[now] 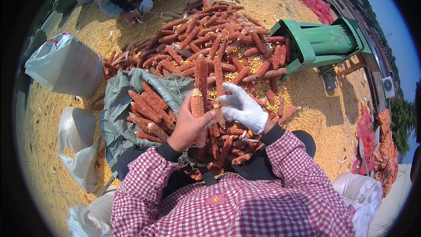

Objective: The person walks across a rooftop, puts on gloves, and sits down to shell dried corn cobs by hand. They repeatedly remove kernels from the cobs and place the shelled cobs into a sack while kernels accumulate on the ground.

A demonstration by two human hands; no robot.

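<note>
My bare left hand (190, 125) is closed around a corn cob (198, 107), pale orange with a few yellow kernels left near its top end. Level with it on the right, my right hand (243, 109) wears a white glove. Its fingers are spread and bent, with the tips close to a stripped red cob (219, 77); whether they touch it is hard to see. Just beyond my left hand another red cob (201, 77) points away from me. Below and ahead lies a heap of stripped cobs (215, 35) with loose yellow kernels among them.
A grey-green woven sack (115, 98) with several cobs lies at my left. White sacks (66, 63) stand farther left. A green machine (324, 39) sits at the right of the heap. Kernels (315, 123) cover the ground. Another person's gloved hand (146, 4) is at far left.
</note>
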